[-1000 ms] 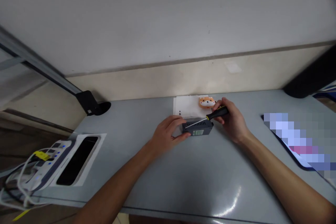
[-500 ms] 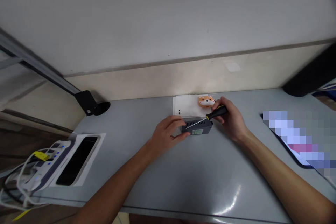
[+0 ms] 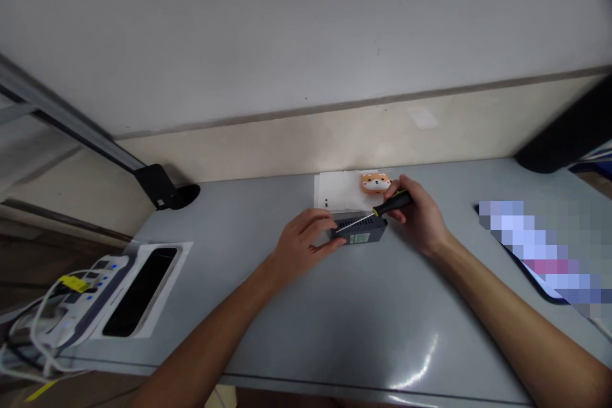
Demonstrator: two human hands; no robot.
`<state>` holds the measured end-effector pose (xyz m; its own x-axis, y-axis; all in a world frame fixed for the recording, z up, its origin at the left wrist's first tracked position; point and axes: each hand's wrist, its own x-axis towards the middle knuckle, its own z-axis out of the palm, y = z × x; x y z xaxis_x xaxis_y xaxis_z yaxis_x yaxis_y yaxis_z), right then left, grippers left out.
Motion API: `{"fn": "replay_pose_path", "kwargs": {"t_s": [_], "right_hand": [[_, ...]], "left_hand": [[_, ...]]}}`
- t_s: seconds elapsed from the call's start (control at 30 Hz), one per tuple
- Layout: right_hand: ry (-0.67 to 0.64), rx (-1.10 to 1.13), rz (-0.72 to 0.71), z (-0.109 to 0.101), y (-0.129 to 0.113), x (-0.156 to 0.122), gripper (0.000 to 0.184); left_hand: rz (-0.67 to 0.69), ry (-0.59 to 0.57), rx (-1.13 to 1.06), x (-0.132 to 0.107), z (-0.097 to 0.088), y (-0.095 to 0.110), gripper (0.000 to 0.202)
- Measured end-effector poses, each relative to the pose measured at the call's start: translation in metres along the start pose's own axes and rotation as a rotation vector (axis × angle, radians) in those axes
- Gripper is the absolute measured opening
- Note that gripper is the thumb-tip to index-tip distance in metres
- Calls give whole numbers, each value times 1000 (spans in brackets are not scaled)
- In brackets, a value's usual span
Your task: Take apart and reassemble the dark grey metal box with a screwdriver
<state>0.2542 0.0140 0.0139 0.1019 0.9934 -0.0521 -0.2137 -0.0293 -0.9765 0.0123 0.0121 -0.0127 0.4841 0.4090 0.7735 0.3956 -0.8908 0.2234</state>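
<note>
A small dark grey box with vent slots and a pale label stands on the desk, its left end gripped between the thumb and fingers of my left hand. My right hand is closed round the black-and-yellow handle of a screwdriver. The metal shaft slants down to the left across the vented top, and its tip is at the box's left end by my left fingertips. Behind the box lies white paper with two tiny dark bits on it, likely screws. An orange dog-face case rests on the paper's right side.
On the left, a dark-screened phone lies on white paper beside a power strip with cables. A tablet-like screen, blurred out, is at the right. A black clamp base stands back left, a black cylinder back right.
Hardly anything differs. The screwdriver's handle has shifted very slightly left, while my left hand keeps its hold on the box.
</note>
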Motion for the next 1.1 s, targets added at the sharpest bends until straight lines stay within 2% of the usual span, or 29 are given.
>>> {"fn": "replay_pose_path", "kwargs": {"t_s": [0.67, 1.1], "right_hand": [[30, -8, 27, -2, 2, 3, 45], [25, 23, 33, 0, 1, 2, 45]], "left_hand": [[20, 26, 11, 1, 1, 4, 8], [-21, 29, 38, 2, -1, 5, 6]]}}
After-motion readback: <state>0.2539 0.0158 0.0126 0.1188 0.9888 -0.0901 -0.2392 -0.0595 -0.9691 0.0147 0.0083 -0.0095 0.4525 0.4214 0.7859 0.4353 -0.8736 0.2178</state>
